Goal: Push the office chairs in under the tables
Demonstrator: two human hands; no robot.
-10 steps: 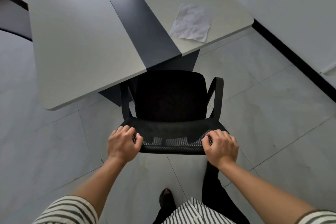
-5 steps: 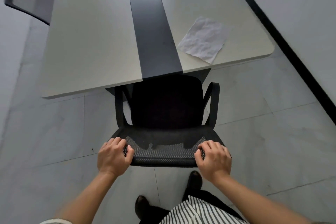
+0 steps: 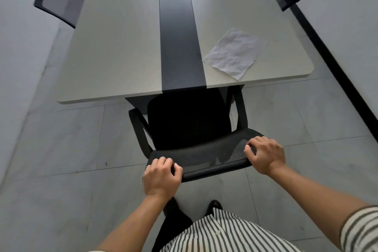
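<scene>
Where the table (image 3: 114, 51) sat skewed a second ago, it now runs straight ahead, near edge over the front of the seat. Chair (image 3: 190, 129) has gone further under, backrest twisted slightly. Left hand (image 3: 161, 178) and right hand (image 3: 264, 155) still clamp the backrest's top corners. Crumpled paper (image 3: 235, 53) unmoved on the tabletop.

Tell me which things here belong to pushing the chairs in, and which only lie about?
Belong to the job:
- black mesh office chair, both hands on its backrest
- left hand
- right hand
- long white table with dark centre strip

Lying about:
- crumpled white paper sheet
</scene>
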